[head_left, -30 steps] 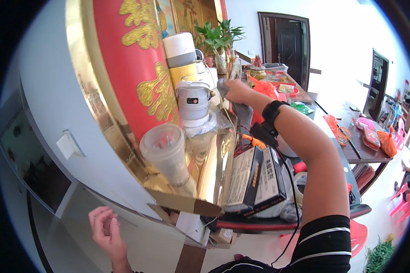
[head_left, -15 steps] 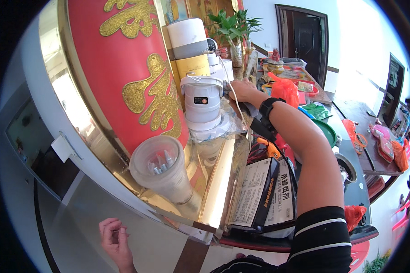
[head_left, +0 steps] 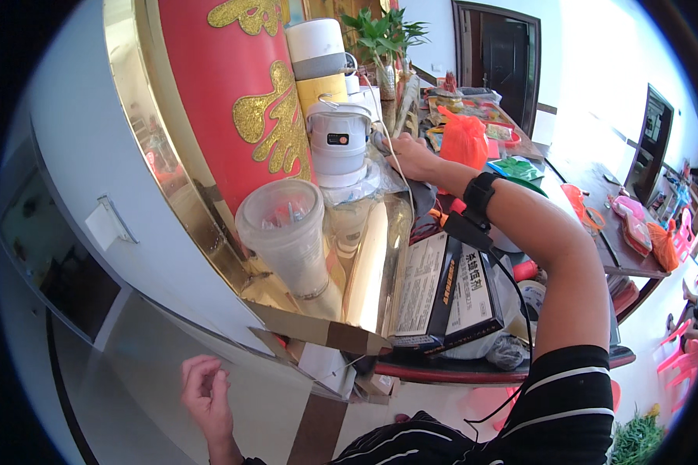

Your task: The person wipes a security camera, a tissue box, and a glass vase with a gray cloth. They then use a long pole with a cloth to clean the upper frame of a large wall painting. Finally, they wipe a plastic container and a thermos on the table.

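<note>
My right hand [head_left: 409,155] reaches far over the cluttered counter, its fingers closed on a small grey rounded thing [head_left: 378,141] whose kind I cannot make out. Just left of it stands a white lidded appliance [head_left: 340,143] with a small dark panel and a wire handle. A white cord [head_left: 395,159] hangs down past my fingers. Low on the left, my left hand [head_left: 208,394] is held in the air, fingers curled in toward the thumb, with nothing in it. A black band [head_left: 481,194] is round my right wrist, with a dark box and cable attached.
A clear plastic cup [head_left: 283,232] with metal pieces stands on the golden ledge by the red panel [head_left: 209,101]. Dark-and-white boxes [head_left: 450,291] lie under my forearm. Beyond are an orange bag [head_left: 463,139], a potted plant [head_left: 384,39] and a side table [head_left: 589,201].
The view has shifted, showing more of the counter's front edge and the cable. My right hand stays beside the white appliance; the grey thing at its fingers shows more clearly. My left hand stays curled.
</note>
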Tool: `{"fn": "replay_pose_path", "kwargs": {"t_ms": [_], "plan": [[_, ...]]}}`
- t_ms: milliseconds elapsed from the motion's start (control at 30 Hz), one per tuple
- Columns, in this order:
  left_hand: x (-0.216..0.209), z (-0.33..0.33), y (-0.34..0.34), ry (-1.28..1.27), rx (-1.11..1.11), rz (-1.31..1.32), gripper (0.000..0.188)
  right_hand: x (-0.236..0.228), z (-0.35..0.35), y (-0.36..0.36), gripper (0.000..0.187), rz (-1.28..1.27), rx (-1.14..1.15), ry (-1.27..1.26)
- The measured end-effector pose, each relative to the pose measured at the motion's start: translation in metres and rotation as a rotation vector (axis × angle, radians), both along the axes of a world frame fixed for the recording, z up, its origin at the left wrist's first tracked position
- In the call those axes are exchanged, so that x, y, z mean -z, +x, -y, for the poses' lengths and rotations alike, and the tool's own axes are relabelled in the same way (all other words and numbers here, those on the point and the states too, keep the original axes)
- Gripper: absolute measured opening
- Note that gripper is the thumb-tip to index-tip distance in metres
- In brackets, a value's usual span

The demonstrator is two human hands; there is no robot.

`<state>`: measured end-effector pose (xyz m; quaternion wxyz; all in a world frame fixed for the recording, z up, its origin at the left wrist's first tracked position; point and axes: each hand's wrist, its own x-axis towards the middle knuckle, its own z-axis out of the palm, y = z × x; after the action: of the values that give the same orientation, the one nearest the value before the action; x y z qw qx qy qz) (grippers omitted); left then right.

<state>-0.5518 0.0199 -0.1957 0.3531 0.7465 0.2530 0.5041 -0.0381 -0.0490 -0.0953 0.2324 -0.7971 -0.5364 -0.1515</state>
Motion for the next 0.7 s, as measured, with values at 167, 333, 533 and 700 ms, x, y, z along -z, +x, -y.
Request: {"fn": "replay_pose_path", "kwargs": {"t_ms": [167, 333, 533, 700], "plan": [[0.005, -0.003, -0.004, -0.004, 0.077, -0.027, 0.008, 0.001, 0.018, -0.019, 0.036, -0.259, 0.014, 0.037], [0.005, -0.007, -0.011, 0.004, 0.112, -0.066, 0.010, -0.008, 0.054, -0.025, 0.029, -0.509, -0.019, 0.107], [0.005, -0.012, -0.012, 0.009, 0.152, -0.078, 0.009, -0.003, 0.056, 0.015, 0.028, -0.373, 0.146, 0.087], [0.016, -0.016, -0.010, 0.041, 0.121, -0.078, 0.009, 0.023, 0.009, -0.009, 0.039, -0.757, 0.299, 0.191]]}}
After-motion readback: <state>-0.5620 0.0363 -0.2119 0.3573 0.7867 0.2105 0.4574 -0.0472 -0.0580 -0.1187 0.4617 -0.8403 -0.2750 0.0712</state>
